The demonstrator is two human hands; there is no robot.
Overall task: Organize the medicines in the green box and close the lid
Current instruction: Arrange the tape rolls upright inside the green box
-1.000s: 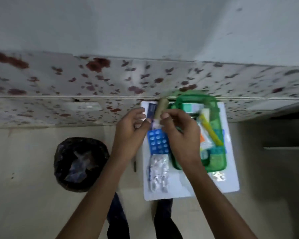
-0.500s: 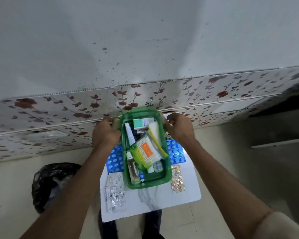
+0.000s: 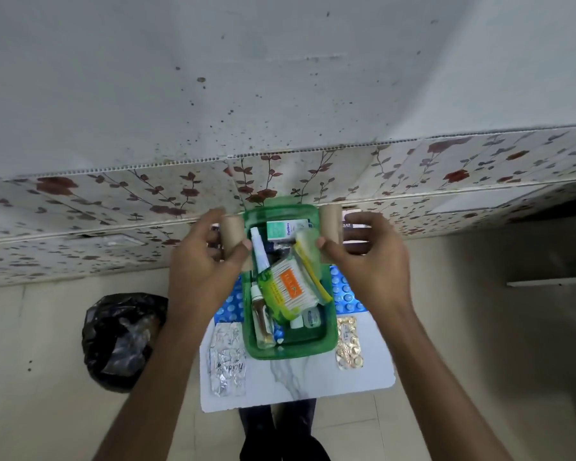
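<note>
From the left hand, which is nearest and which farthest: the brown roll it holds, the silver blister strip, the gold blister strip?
1. Brown roll: held in the left hand, beside the green box.
2. Silver blister strip: below, on the left.
3. Gold blister strip: across the box, on the right.

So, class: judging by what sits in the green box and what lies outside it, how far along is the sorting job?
Done: the green box already holds bottles, tubes and a cotton-bud pack. In hand: the left hand and right hand each hold a tan roll beside the box. Left: the silver strip, gold strip and blue strips remain outside on the board; no lid is visible.
</note>
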